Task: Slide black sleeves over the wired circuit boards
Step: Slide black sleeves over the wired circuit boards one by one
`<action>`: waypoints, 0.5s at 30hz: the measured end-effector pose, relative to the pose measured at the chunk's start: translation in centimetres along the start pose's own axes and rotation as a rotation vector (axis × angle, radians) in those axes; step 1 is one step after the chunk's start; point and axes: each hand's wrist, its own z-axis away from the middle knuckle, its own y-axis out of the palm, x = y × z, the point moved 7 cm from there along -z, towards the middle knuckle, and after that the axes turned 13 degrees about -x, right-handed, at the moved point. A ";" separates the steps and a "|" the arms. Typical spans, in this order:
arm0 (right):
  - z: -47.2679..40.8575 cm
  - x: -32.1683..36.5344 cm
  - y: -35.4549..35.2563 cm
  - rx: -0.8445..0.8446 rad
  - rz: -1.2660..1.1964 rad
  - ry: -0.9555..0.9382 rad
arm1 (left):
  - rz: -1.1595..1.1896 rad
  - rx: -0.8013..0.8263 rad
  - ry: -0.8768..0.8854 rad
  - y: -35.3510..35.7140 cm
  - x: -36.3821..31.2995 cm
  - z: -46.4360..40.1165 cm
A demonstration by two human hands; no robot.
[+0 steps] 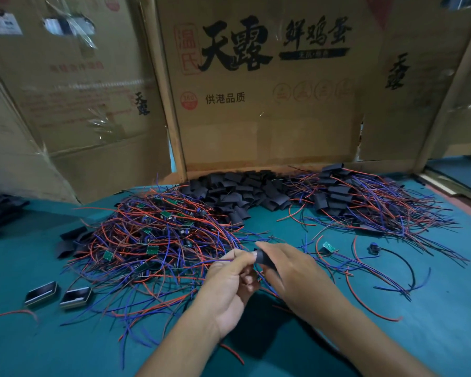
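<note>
Left hand: raised above the table at centre, fingers curled, thumb and fingertips pinching thin blue and red wires just at the mouth of the sleeve.
Right hand: meeting the left at the middle, fingers curled round a short black flattened sleeve, gripping it between thumb and forefinger.
Held sleeve: tilted, open end toward the left hand, touching both sets of fingertips; board inside or not, cannot tell.
Unsleeved pile: big tangle of red and blue wires with small green circuit boards, left of centre on the teal table covering, just beyond the hands.
Loose sleeves: heap of black flattened tube pieces at the back centre, against the cardboard.
Sleeved pile: red and blue wires with black sleeves on them, back right, well apart from the unsleeved tangle.
Single green board: lying bare with its wires just right of the right hand.
Black round connector: on a curved black lead, right of that board.
Two small dark rectangular trays: side by side at near left, metal-edged, beside the tangle's fringe.
More black pieces: few flat ones at the tangle's left edge.
Brown cardboard sheets: standing upright behind the table, printed with large black characters.
</note>
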 end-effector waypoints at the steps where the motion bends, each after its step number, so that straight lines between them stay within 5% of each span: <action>1: -0.2 0.1 -0.1 0.027 0.027 0.001 | 0.011 0.017 0.014 0.2 -0.2 0.1; 4: -1.9 -0.9 -1.2 0.081 0.088 0.045 | 0.009 0.032 0.146 0.0 -1.8 0.0; 9: -7.8 -8.2 -4.8 0.058 0.537 -0.004 | -1.025 0.021 1.204 -1.3 -7.3 1.6; 11: -10.4 -12.4 -6.1 0.037 0.719 0.006 | -1.274 0.051 1.368 -1.1 -7.3 2.0; 15: -13.8 -19.5 -8.2 -0.101 0.697 0.250 | -1.419 -0.020 1.470 -1.2 -7.6 1.4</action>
